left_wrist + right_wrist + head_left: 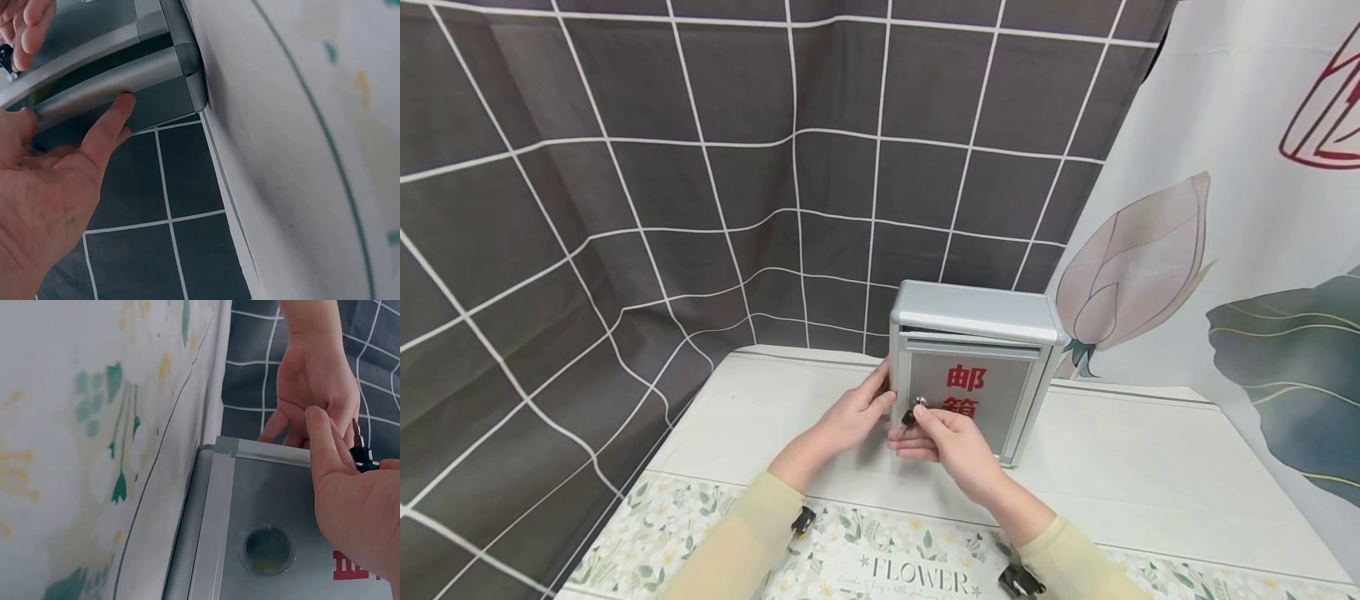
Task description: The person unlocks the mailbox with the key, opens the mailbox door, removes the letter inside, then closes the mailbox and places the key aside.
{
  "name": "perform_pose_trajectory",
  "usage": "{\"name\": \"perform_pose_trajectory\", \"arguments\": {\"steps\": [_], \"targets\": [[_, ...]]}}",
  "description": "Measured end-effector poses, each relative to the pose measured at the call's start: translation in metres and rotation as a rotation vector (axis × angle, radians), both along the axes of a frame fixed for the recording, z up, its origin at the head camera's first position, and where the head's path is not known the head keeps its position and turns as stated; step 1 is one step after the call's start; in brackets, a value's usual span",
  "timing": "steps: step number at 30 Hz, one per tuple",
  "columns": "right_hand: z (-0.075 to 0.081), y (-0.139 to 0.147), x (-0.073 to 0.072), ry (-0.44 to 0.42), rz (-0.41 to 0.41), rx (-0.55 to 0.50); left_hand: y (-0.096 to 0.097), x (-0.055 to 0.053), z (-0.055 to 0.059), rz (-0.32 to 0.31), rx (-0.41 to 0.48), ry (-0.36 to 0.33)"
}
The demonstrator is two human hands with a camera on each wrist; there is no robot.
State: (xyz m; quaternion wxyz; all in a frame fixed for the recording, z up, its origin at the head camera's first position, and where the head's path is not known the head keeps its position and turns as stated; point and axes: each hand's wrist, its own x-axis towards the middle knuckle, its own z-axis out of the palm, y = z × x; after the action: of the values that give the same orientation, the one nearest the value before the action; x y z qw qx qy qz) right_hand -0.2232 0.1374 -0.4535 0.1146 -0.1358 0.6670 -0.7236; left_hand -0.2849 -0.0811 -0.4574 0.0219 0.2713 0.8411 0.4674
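A silver metal mailbox (981, 304) with red characters stands upright on the table. My left hand (850, 417) is at its left side, fingers laid along the side wall, thumb by the front edge. In the left wrist view, a fingertip of the left hand (69, 169) presses the metal edge strip, and a dark gap runs between that strip and the front door's frame. My right hand (958, 450) pinches a black-headed key (909, 417) at the round lock (920, 402) on the door (1011, 392). A second key's blade (357, 434) sticks out beside the right hand (356, 503).
The table (1120, 450) has a white cover with a floral band and the word FLOWER. A dark grid-patterned curtain (835, 183) hangs behind and to the left. On the right is a white curtain (1180, 100) with flower and leaf prints.
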Motion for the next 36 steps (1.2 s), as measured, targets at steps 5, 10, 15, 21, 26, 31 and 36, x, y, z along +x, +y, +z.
{"name": "perform_pose_trajectory", "arguments": {"steps": [5,10,15,21,26,31,36], "targets": [[0.000,0.005,0.010,-0.004,0.046,0.000,0.001,0.000,0.000,-0.004,0.026,-0.015],[0.002,0.012,0.022,0.010,0.113,-0.006,0.000,0.001,0.000,0.007,0.027,-0.010],[0.002,0.021,0.034,0.009,0.180,-0.021,0.000,0.002,0.001,0.006,0.027,-0.014],[0.000,0.034,0.046,0.011,0.240,-0.021,0.000,0.003,0.001,-0.020,0.051,-0.024],[-0.001,0.047,0.055,0.009,0.304,-0.042,0.000,0.003,-0.001,-0.042,0.062,-0.028],[-0.002,0.057,0.063,0.004,0.394,-0.142,0.000,0.003,-0.002,-0.037,0.056,-0.025],[-0.006,0.069,0.067,0.061,0.483,-0.244,0.000,0.002,-0.003,-0.037,0.057,-0.020]]}}
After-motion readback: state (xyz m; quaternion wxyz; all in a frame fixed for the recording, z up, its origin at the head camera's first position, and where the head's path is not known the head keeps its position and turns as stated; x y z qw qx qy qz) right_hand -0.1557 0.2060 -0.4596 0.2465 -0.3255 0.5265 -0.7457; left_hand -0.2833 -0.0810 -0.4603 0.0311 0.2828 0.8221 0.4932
